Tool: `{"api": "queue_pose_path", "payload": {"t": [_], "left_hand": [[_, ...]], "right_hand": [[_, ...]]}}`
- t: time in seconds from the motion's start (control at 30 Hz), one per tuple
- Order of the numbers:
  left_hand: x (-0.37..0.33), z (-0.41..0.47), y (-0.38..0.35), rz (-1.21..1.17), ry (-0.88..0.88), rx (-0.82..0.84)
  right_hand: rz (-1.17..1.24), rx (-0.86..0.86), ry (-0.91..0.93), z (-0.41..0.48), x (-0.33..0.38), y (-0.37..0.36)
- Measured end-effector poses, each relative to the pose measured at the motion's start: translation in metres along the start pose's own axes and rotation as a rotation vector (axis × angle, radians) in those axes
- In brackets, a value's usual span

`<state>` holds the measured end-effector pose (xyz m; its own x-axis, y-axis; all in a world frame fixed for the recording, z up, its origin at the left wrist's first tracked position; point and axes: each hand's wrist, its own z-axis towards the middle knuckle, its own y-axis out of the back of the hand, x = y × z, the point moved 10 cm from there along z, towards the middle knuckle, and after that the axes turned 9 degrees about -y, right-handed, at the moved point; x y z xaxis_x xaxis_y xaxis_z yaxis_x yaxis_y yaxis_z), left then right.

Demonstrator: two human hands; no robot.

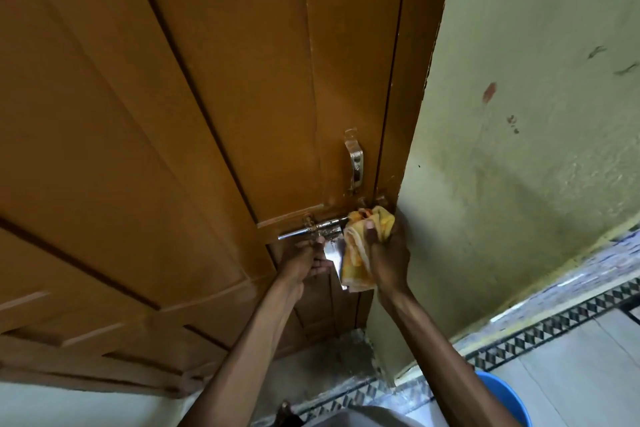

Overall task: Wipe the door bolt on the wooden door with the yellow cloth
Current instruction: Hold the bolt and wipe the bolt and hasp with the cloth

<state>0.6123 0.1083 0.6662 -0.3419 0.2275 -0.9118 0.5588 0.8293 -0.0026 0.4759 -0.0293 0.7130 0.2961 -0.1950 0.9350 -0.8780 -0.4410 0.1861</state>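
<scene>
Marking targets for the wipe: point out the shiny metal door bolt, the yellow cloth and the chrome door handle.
Shiny metal door bolt [294,234], head view, bare rod.
Yellow cloth [354,253], head view, hanging fold.
Chrome door handle [356,163], head view, grip middle.

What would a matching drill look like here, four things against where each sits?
Things:
1. cloth
2. handle
3. bolt
4. bucket

Places:
A. on the floor, lower right
B. in the right hand, at the door's edge
C. upright on the door, above the bolt
D. lying across the door, above the left hand

Pairs: 1-B, 2-C, 3-D, 4-A
</scene>
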Motion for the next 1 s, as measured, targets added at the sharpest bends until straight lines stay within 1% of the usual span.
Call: {"api": "queue_pose_path", "payload": {"t": [0.1,0.17,0.23,0.33,0.5,0.57,0.63,0.83,0.9,1.0], "left_hand": [[0.001,-0.002,0.004,0.007,0.031,-0.044],[0.003,-0.004,0.007,0.014,0.060,-0.062],[0.007,-0.006,0.007,-0.002,0.101,-0.046],[0.008,-0.008,0.006,-0.031,0.139,-0.042],[0.004,-0.008,0.004,-0.064,0.132,-0.049],[0.000,-0.009,0.003,-0.067,0.139,-0.040],[-0.003,-0.012,0.003,-0.053,0.140,-0.039],[-0.006,-0.017,0.005,-0.077,0.135,-0.059],[-0.007,-0.018,0.003,-0.079,0.134,-0.073],[-0.009,-0.019,0.003,-0.065,0.122,-0.102]], "right_hand": [[-0.146,0.149,-0.010,-0.012,0.000,-0.028],[-0.259,0.191,0.010,-0.016,-0.006,-0.043],[-0.308,0.141,0.046,-0.014,-0.006,-0.048],[-0.265,0.066,0.042,-0.012,-0.001,-0.050],[-0.258,-0.014,0.052,-0.016,0.013,-0.041],[-0.267,-0.021,0.037,-0.016,0.015,-0.036],[-0.246,-0.002,-0.016,-0.014,0.015,-0.033],[-0.174,0.148,-0.218,-0.010,0.001,-0.037],[-0.188,0.112,-0.189,-0.013,0.002,-0.035],[-0.249,-0.003,-0.119,-0.023,0.007,-0.029]]}}
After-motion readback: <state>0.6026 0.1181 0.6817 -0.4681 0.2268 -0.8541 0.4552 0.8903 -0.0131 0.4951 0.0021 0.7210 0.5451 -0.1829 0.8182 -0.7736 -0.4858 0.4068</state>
